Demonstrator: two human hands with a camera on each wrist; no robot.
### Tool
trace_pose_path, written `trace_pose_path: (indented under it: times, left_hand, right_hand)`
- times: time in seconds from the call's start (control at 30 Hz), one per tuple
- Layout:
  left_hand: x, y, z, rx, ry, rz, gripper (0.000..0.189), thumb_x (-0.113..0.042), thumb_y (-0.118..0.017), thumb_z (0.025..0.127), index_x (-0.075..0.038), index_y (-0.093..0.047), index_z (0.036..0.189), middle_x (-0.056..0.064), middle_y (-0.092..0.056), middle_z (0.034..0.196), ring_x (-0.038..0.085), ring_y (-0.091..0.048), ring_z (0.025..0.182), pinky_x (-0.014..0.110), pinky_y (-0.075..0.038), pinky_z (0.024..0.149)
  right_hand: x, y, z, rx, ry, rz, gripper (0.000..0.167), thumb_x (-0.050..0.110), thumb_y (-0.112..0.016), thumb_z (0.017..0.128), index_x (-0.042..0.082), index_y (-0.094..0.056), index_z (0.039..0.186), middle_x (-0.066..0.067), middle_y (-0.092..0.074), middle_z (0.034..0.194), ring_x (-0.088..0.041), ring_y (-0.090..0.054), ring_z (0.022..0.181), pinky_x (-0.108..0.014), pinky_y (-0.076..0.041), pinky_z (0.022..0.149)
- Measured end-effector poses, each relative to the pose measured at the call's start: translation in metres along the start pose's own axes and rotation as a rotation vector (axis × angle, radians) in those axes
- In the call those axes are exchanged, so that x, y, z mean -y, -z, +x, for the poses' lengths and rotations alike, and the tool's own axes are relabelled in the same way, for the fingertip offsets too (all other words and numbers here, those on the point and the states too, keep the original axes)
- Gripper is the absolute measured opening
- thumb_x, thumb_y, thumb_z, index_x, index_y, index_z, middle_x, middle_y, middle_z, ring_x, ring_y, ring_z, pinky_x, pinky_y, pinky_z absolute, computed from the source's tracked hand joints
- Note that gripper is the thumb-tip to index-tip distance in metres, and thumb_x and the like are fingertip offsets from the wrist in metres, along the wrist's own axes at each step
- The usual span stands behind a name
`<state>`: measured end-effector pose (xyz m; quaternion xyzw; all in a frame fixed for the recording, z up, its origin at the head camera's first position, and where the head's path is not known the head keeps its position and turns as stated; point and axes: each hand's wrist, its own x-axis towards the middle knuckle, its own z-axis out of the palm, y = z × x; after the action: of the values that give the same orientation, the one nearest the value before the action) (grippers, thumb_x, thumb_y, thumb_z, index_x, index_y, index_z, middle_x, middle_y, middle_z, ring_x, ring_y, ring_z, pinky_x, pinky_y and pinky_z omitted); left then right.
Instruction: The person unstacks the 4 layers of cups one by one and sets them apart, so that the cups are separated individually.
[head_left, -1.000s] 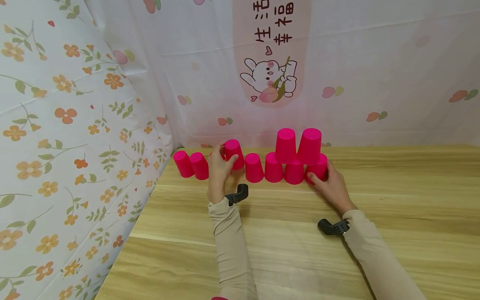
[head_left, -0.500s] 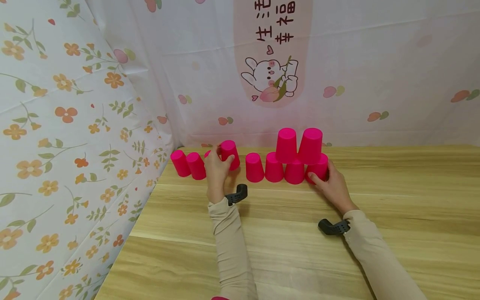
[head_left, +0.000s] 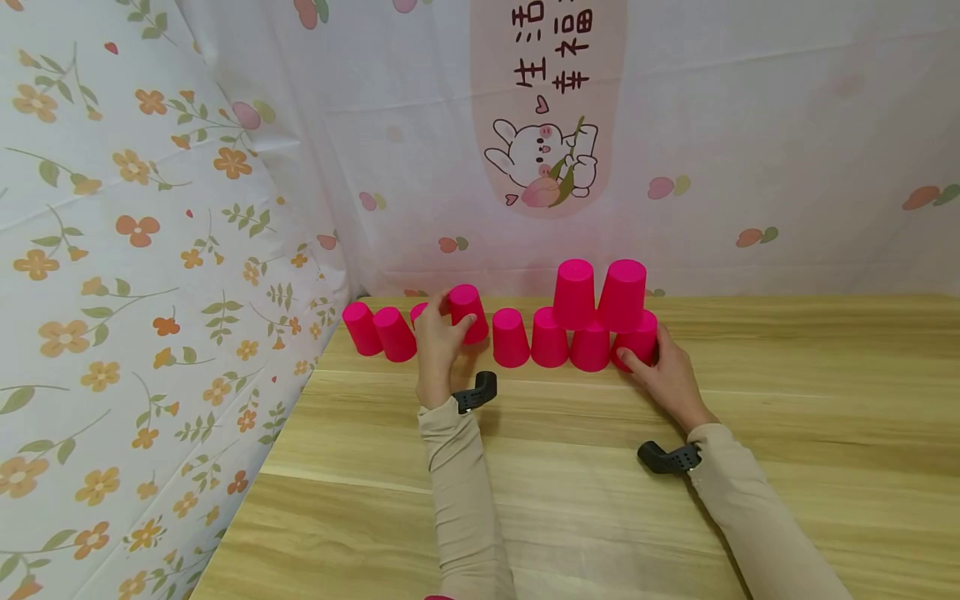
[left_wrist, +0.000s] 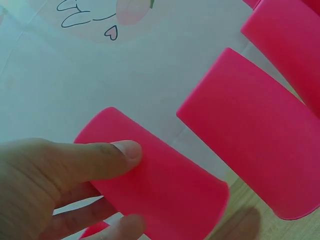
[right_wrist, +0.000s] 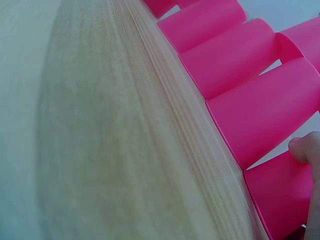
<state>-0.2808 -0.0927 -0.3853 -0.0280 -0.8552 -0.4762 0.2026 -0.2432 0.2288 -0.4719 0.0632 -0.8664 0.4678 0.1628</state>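
Cups (head_left: 510, 337) of smooth hot-pink plastic, tapered and inverted, line the far side of the wood-grained table (head_left: 577, 492). On my feed the left hand (head_left: 439, 343) pinches a mid-row cup (head_left: 469, 313); the right hand (head_left: 670, 372) grips the rightmost base cup (head_left: 637, 343), beneath an upper cup (head_left: 623, 296).

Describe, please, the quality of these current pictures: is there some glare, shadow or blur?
Head view: the table shows a pale sheen at lower middle, and the outlines of the cups look fairly crisp; left wrist view: a soft shadow lies on the table near the held cup; right wrist view: the table's grain looks smeared toward the left, the cups' edges clearer.
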Motion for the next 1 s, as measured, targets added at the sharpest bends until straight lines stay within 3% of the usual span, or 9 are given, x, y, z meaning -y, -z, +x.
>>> trace_pose_path:
  times: [0.17, 0.43, 1.0]
  left_hand:
    - [0.0006, 0.0017, -0.0015, 0.035, -0.011, 0.041, 0.046, -0.005, -0.075, 0.076, 0.003, -0.058, 0.118, 0.017, -0.064, 0.111, 0.032, -0.059, 0.100, 0.039, -0.049, 0.086]
    - [0.0016, 0.0019, 0.0007, 0.115, 0.073, 0.114, 0.047, -0.005, -0.074, 0.077, 0.002, -0.058, 0.120, 0.017, -0.063, 0.112, 0.031, -0.059, 0.103, 0.039, -0.048, 0.087]
    - [0.0022, -0.0008, 0.0003, 0.120, 0.138, 0.128, 0.054, -0.003, -0.071, 0.077, 0.004, -0.051, 0.127, 0.020, -0.060, 0.117, 0.032, -0.058, 0.106, 0.041, -0.048, 0.088]
  right_hand:
    - [-0.0013, -0.0008, -0.0005, 0.003, -0.004, 0.002, 0.061, 0.025, -0.062, 0.088, 0.000, -0.035, 0.137, -0.022, -0.053, 0.116, -0.035, -0.052, 0.100, -0.049, -0.043, 0.081]
    - [-0.0039, -0.0016, 0.0001, -0.009, 0.005, -0.004, 0.059, 0.024, -0.063, 0.087, 0.000, -0.037, 0.135, -0.021, -0.055, 0.114, -0.035, -0.053, 0.098, -0.048, -0.044, 0.080]
    - [-0.0038, -0.0022, 0.0006, -0.007, 0.009, -0.005, 0.058, 0.025, -0.063, 0.088, 0.000, -0.038, 0.134, -0.021, -0.055, 0.114, -0.034, -0.053, 0.098, -0.048, -0.044, 0.080]
